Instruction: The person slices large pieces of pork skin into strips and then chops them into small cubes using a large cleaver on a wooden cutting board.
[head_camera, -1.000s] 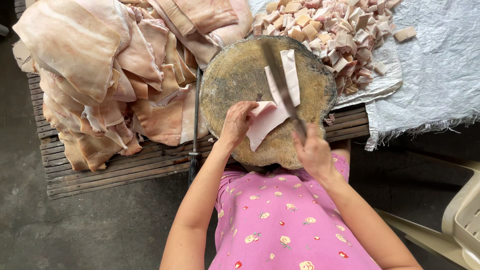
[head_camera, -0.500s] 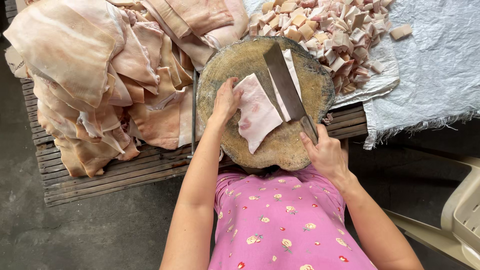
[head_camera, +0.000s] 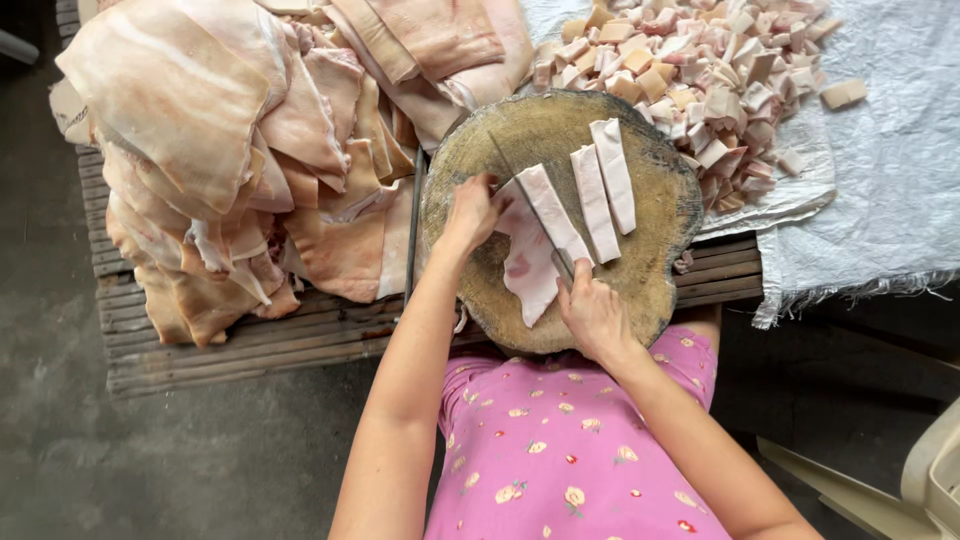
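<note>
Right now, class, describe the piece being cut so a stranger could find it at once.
Find the round wooden chopping block. On its near left lies a wide pale slab of pork fat, pinned by the left hand. Unlike the narrow strips beside it, it is broad and uncut.

Slicing pork skin on a round wooden block

The left hand (head_camera: 468, 212) pinned a pork skin slab (head_camera: 527, 268) on the chopping block (head_camera: 640, 270); the right hand (head_camera: 592, 315) gripped a cleaver (head_camera: 530, 205) beside three cut strips (head_camera: 598, 195).

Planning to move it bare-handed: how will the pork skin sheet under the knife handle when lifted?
The pork skin sheet probably flops, since its edge lies in soft waves on the round chopping block. Its glossy fat likely makes it slippery.
</note>
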